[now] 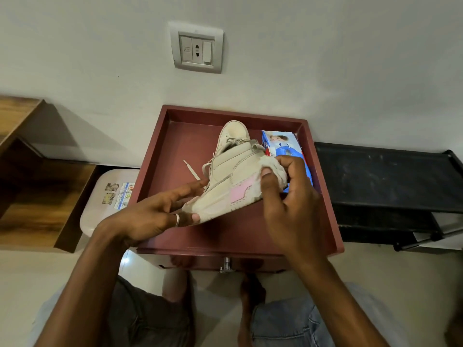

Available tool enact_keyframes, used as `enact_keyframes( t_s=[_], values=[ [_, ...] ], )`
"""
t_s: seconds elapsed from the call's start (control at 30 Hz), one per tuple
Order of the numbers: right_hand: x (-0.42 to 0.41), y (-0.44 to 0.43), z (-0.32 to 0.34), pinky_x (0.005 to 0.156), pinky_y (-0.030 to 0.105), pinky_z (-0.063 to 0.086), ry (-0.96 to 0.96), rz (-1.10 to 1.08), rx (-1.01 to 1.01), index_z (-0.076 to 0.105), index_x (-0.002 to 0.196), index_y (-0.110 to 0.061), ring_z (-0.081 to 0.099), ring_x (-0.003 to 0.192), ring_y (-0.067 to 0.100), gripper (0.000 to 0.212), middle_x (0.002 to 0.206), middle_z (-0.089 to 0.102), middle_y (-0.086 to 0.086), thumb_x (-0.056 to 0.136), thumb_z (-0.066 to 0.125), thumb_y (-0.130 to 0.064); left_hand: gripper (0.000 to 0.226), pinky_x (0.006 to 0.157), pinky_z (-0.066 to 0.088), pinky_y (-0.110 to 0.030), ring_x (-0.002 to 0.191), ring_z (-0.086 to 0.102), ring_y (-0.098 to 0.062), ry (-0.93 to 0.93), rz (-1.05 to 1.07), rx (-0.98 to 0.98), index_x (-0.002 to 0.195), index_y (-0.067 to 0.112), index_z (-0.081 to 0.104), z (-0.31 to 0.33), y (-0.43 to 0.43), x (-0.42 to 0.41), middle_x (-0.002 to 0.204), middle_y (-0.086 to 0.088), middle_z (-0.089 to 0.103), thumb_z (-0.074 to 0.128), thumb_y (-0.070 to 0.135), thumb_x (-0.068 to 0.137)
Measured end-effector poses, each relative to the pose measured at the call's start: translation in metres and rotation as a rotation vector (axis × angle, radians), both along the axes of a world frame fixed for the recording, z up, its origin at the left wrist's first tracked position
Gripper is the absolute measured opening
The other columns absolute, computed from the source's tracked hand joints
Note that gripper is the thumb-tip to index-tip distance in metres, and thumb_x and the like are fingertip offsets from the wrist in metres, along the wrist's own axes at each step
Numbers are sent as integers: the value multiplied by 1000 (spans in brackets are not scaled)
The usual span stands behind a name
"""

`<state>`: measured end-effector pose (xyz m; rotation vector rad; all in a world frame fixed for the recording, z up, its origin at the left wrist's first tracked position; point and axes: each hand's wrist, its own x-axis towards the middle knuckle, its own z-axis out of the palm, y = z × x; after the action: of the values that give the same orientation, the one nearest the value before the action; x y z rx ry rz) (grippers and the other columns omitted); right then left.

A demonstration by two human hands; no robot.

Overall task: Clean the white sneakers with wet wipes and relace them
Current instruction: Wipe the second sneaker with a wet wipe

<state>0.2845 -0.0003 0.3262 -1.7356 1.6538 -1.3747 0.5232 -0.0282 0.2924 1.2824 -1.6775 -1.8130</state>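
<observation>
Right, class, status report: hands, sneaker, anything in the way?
Left hand grips sneaker at one end. Right hand holds wipe beside its pink patch. Wipes pack behind, not obstructing.

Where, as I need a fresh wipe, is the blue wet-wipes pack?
Head view: the blue pack lies at the maroon tray's right, beside the white sneaker.

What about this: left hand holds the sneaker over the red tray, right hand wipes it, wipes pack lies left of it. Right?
One slip: the head view shows the wipes pack right of the sneaker, behind the right hand. The left hand does hold the sneaker over the red tray while the right hand rubs it with a wipe.
</observation>
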Motion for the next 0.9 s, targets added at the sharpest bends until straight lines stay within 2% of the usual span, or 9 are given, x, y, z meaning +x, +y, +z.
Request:
enact_keyframes(
  t_s=[0.1,0.2,0.27,0.4,0.5,0.63,0.7,0.8,0.9],
  values=[
    [11,3,0,66,42,56,40,-27,-37,48,113,-32,62,92,19,20,104,58,-9,96,49,-42,80,93,51,-12,130,50,10,-13,70,12,141,56,35,0,5,2,141,30,55,67,2,92],
    [17,5,1,65,40,56,55,-38,-46,48,114,-31,62,94,18,21,104,58,-9,96,49,-42,103,116,35,-30,149,28,-4,-91,231,-62,155,53,13,2,13,-1,165,20,23,80,28,82],
    [23,9,5,67,41,55,81,-33,-76,50,113,-27,60,93,17,20,103,57,-10,96,51,-37,125,123,23,-35,151,17,0,-81,348,-194,157,53,3,5,16,-8,167,23,10,89,50,67],
    [34,15,9,74,41,52,160,-38,-118,54,112,-18,55,94,14,22,105,59,-4,95,52,-32,152,112,17,-5,141,9,26,-124,328,-491,159,47,-2,10,15,-21,151,52,2,85,80,38],
    [37,17,10,72,37,52,164,-36,-100,54,113,-18,55,96,16,24,106,60,-4,96,49,-35,151,107,20,2,145,13,20,-78,250,-523,160,41,-1,11,16,-27,156,47,7,87,75,43],
    [44,22,15,75,34,53,188,-3,-112,55,114,-19,55,99,13,24,108,61,-4,96,50,-35,137,99,40,-5,137,39,10,-29,236,-575,161,28,2,11,17,-37,154,23,29,92,26,57],
    [47,23,16,75,36,54,217,-1,-121,52,114,-23,54,100,11,22,109,60,-7,96,52,-35,134,101,40,-6,138,41,7,-35,267,-650,161,22,5,12,16,-38,154,15,32,90,15,57],
    [45,23,17,74,37,54,270,-10,-144,54,116,-24,55,101,13,23,110,62,-6,95,55,-34,124,102,42,-10,136,47,-1,-2,271,-712,157,12,20,16,16,-38,150,5,42,95,13,59],
    [36,20,18,75,38,56,305,-38,-170,58,117,-20,58,105,16,26,111,64,-3,94,58,-33,109,97,48,-14,129,55,-6,38,268,-704,150,12,35,20,16,-43,140,8,52,90,32,59]
  ],
)
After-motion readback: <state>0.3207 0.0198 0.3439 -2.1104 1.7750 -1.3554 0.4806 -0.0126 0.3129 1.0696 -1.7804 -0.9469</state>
